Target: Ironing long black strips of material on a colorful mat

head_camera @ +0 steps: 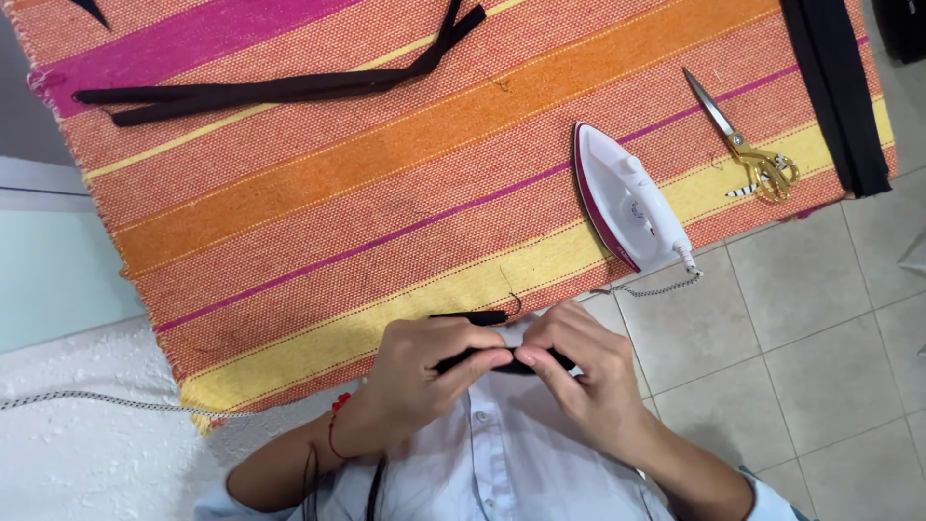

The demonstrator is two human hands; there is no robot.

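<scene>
A narrow black fabric strip (pixel 475 317) is pinched between both hands at the near edge of the striped woven cloth (pixel 318 183); most of its length is hidden behind the fingers, and only a short end shows at about 11 o'clock from the hands. The left hand (pixel 424 371) is closed on it with thumb and forefinger, and the right hand (pixel 579 362) is closed on it likewise, the fingertips of the two nearly touching. Whether the strip is folded or sewn cannot be made out. At 1 o'clock from the hands a white and magenta iron (pixel 627 203) is laid on the cloth, its braided cord (pixel 656 287) trailing off the edge. Farther out at 2 o'clock, gold-handled scissors (pixel 748 145) are seen. At 11 o'clock, far across the cloth, long black strips (pixel 280 89) lie together. A black fabric band (pixel 839 96) at the upper right is cut off by the frame.
</scene>
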